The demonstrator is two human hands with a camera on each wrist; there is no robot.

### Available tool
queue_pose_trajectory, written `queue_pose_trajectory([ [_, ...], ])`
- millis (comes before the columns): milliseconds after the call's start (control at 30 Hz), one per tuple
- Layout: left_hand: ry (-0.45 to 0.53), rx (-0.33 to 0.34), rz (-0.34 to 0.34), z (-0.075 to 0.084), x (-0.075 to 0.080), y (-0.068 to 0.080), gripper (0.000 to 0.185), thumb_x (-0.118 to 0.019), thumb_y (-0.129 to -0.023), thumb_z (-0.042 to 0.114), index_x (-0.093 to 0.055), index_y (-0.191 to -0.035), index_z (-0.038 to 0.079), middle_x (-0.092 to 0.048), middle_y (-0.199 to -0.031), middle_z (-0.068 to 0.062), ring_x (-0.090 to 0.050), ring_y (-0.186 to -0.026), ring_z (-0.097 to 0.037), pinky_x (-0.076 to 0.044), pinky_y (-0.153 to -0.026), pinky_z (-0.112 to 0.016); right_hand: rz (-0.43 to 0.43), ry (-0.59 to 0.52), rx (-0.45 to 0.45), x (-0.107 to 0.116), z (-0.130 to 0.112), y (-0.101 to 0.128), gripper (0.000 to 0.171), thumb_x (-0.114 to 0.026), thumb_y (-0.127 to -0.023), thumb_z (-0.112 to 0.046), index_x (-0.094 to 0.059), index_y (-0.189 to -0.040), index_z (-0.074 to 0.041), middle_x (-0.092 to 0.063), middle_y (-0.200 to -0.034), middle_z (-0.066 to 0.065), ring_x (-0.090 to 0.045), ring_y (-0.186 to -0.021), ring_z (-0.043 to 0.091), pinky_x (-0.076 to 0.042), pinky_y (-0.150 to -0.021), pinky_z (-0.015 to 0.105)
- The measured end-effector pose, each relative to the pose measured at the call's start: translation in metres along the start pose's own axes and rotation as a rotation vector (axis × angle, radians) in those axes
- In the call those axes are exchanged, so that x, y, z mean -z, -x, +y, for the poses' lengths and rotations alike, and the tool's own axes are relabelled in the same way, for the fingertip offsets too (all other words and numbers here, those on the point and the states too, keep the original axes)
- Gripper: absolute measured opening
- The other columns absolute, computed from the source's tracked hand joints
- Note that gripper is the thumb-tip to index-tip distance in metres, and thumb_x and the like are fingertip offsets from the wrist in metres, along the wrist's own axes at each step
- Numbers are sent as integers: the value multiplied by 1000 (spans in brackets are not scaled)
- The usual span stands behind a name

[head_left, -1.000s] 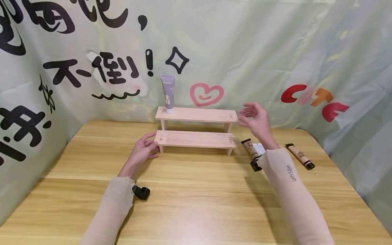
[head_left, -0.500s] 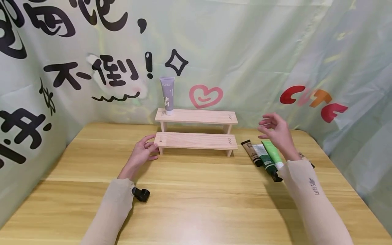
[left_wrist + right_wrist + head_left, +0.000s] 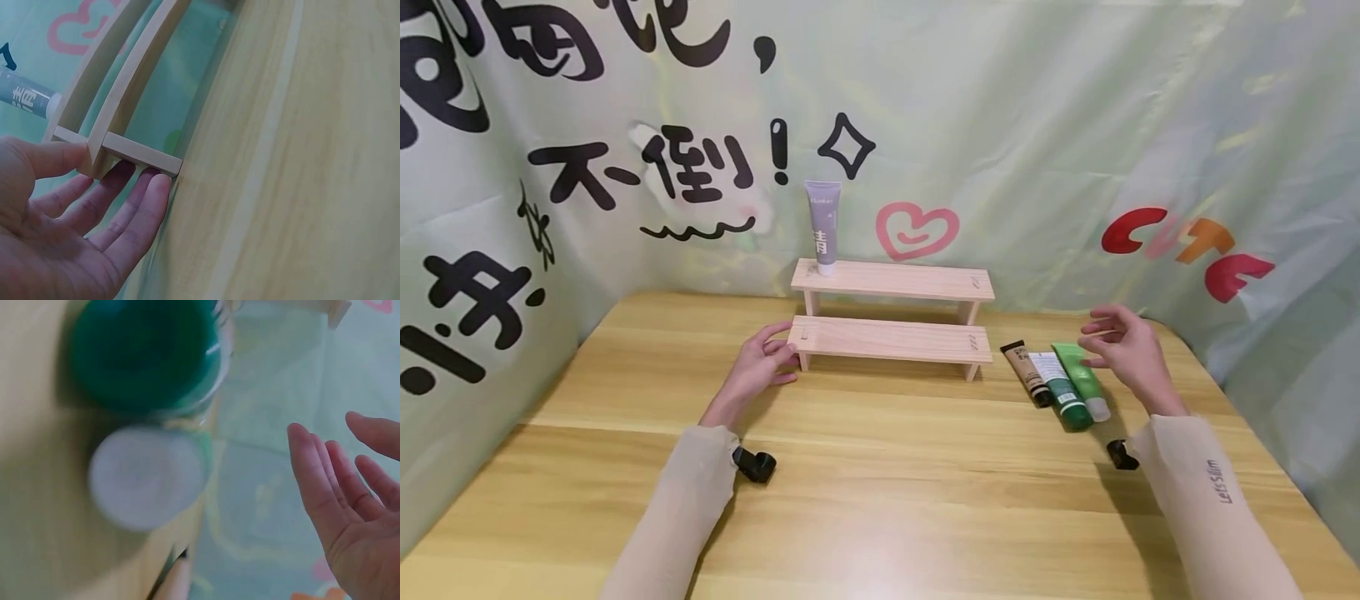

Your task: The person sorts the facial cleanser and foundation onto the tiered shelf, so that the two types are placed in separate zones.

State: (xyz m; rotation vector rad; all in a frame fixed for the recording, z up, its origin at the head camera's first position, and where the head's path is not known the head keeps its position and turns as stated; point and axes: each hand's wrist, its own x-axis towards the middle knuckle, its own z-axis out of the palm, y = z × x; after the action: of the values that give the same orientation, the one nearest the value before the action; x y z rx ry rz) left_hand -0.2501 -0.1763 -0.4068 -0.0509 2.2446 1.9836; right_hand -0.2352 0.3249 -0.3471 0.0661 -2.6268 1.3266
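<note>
A two-step wooden shelf point(image 3: 895, 337) stands at the back of the table, and a lilac tube point(image 3: 823, 227) stands upright on the left end of its top step. My left hand point(image 3: 762, 367) rests against the shelf's lower left end point(image 3: 134, 155), thumb on top and straight fingers under the step. My right hand point(image 3: 1123, 350) hovers open just right of three tubes lying side by side: a tan tube point(image 3: 1026, 372), a dark green tube point(image 3: 1060, 389) and a light green tube point(image 3: 1081, 379). In the right wrist view their caps point(image 3: 147, 475) show blurred beside my open fingers point(image 3: 325, 487).
The wooden table point(image 3: 880, 492) is enclosed by a pale green printed cloth backdrop point(image 3: 1037, 125) at the back and sides. Wrist cameras point(image 3: 755, 465) sit at both sleeves. The table's right edge lies close behind the tubes.
My right hand has swung from the shelf's right end down and rightward to beside the lying tubes. The two green tubes came into sight. The left hand has stayed on the shelf.
</note>
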Motion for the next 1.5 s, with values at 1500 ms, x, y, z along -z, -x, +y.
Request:
queue_pose_trajectory([
  [1500, 1, 7, -9, 1, 0, -3, 52, -47, -108, 7, -32, -158, 7, -52, -142, -29, -61, -114, -35, -60, -86, -34, -282, 100, -343, 37, 33, -15, 75, -62, -101, -11, -16, -152, 17, -38, -132, 39, -54, -92, 31, -60, -71, 33],
])
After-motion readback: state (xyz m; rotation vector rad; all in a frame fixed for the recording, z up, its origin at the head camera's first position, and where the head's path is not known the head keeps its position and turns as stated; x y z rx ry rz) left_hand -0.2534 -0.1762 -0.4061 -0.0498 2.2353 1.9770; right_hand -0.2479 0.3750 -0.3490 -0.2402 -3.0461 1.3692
